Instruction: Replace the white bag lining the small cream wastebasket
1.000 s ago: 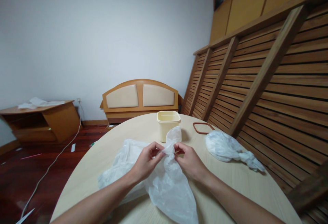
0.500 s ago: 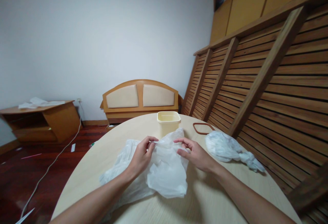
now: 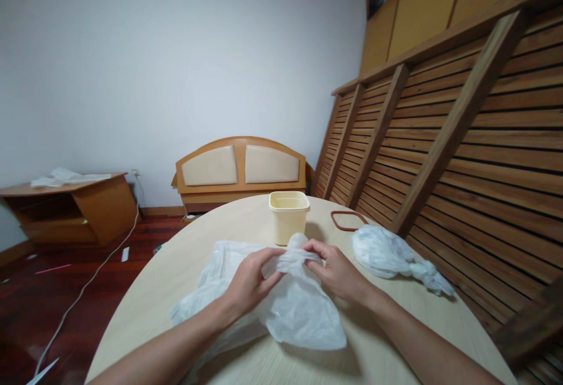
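Between my hands a thin white plastic bag (image 3: 303,308) hangs over the near part of the table, its upper edge gathered in folds. My left hand (image 3: 253,276) pinches the gathered edge from the left, thumb below the fingers. On the other side my right hand (image 3: 332,267) grips the same folds with thumb and fingertips. Another white plastic sheet or bag (image 3: 215,279) lies flat and crumpled under my left forearm. Just beyond my hands stands a pale yellow square bin (image 3: 289,220), upright, its top uncovered.
A brown rounded ring frame (image 3: 349,220) lies right of the bin. Nearer sits a knotted white bag bundle (image 3: 387,253). All rest on a round pale wooden table (image 3: 145,303). Wooden slats (image 3: 440,156) lean along the right; a low cabinet (image 3: 101,209) stands left.
The bag's top edge has come down and is bunched into thicker folds between my hands. Its lower part has swung right, and more of the bin's front shows.
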`<state>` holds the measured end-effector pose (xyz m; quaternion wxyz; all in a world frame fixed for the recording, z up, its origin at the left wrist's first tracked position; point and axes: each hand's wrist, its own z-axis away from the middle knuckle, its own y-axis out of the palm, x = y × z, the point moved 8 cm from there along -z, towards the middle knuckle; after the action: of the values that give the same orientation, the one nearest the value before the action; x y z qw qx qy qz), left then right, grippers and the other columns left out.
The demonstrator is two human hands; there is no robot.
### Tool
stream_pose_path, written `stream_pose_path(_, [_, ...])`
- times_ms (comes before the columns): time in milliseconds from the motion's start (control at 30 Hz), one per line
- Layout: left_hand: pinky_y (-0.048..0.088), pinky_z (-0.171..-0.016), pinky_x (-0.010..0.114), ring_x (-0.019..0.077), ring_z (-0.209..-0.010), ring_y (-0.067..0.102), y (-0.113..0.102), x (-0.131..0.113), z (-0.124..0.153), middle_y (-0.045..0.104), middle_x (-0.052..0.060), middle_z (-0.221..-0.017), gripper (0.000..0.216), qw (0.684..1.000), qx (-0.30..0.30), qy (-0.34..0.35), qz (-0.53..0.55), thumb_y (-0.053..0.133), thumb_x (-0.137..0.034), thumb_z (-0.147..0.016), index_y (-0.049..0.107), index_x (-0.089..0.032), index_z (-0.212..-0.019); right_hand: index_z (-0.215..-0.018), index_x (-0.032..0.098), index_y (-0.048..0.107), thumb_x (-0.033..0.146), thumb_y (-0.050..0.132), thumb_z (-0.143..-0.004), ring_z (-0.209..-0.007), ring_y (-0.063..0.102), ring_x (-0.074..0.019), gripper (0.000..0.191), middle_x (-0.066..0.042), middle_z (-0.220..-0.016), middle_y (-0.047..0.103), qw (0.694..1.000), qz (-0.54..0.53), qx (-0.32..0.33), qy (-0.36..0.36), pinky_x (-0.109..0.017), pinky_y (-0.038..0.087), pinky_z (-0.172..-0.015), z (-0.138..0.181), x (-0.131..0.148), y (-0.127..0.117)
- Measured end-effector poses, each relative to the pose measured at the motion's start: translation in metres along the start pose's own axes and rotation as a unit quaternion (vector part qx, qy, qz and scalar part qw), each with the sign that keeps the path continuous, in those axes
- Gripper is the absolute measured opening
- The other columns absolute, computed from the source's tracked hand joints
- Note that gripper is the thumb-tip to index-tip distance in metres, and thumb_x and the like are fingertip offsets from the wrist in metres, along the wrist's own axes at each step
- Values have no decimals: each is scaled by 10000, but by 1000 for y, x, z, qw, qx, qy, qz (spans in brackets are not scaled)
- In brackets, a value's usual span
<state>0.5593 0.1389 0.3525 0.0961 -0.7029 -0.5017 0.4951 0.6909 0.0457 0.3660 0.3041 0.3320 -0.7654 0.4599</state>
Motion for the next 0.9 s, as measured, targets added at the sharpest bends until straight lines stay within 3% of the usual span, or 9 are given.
stream_pose_path(100, [496,-750,282,201,-829,671,-3,6,-4,749,57,-918,185,999,-16,-28,7,537,-255,-896,708,-193,-924,-1049,193,579,203,501,-901,-926,619,-175,168,-40,-1009,661,997,-77,6,12,-283,472,-797,1,-5,2])
stream_pose_path(200, [470,-693,262,192,-772,665,-11,12,-6,752,49,-881,156,997,-51,-62,2,561,-228,-856,707,-185,-892,-1132,205,507,339,506,-941,-888,616,-167,234,-53,-1032,645,987,-149,44,45,-282,482,-754,4,-9,7])
stream_pose_path(300, [453,-671,256,186,-734,655,-14,15,-6,744,37,-829,142,995,-67,-76,-6,567,-191,-821,699,-180,-875,-1253,211,450,422,694,-830,-926,632,-191,533,-78,-1099,654,979,-177,86,53,-299,499,-772,6,-8,15])
stream_pose_path(367, [441,-648,252,178,-701,638,-14,15,-5,730,29,-800,134,994,-70,-80,-11,563,-176,-807,684,-177,-867,-1250,204,484,379,807,-716,-898,636,-196,648,-69,-1072,669,986,-138,71,56,-295,499,-754,5,-10,16])
stream_pose_path(467, [445,-658,258,178,-715,630,-12,12,-4,713,28,-801,122,995,-58,-75,-8,540,-164,-814,650,-175,-867,-959,178,626,311,776,-727,-753,603,-164,306,-16,-866,667,996,-60,25,64,-262,455,-660,1,-16,15])
stream_pose_path(533, [469,-719,277,189,-779,646,-10,7,-3,716,39,-858,128,997,-43,-58,9,526,-175,-839,631,-177,-913,-777,171,621,285,716,-768,-698,575,-154,148,2,-759,637,997,-34,4,71,-252,422,-620,0,-20,13])
stream_pose_path(600, [485,-829,316,215,-913,656,-8,-1,-1,717,68,-1007,209,999,-28,-29,22,573,-231,-850,606,-179,-1050,-753,171,618,260,667,-793,-695,574,-157,109,5,-738,631,997,-22,-20,71,-253,415,-622,-1,-19,10])
stream_pose_path(733, [445,-982,386,278,-1139,599,-1,-9,3,634,116,-1289,665,1000,-13,3,15,769,-332,-730,487,-201,-1318,-830,173,628,199,612,-802,-743,593,-170,41,-5,-792,653,998,-12,-41,52,-263,429,-670,0,-10,7])
stream_pose_path(900, [473,-754,286,213,-841,651,0,5,0,729,54,-932,193,998,-17,-42,39,611,-210,-800,645,-189,-989,-979,208,562,220,592,-829,-829,607,-171,154,-15,-907,653,992,-110,-42,55,-257,453,-697,0,-9,10])
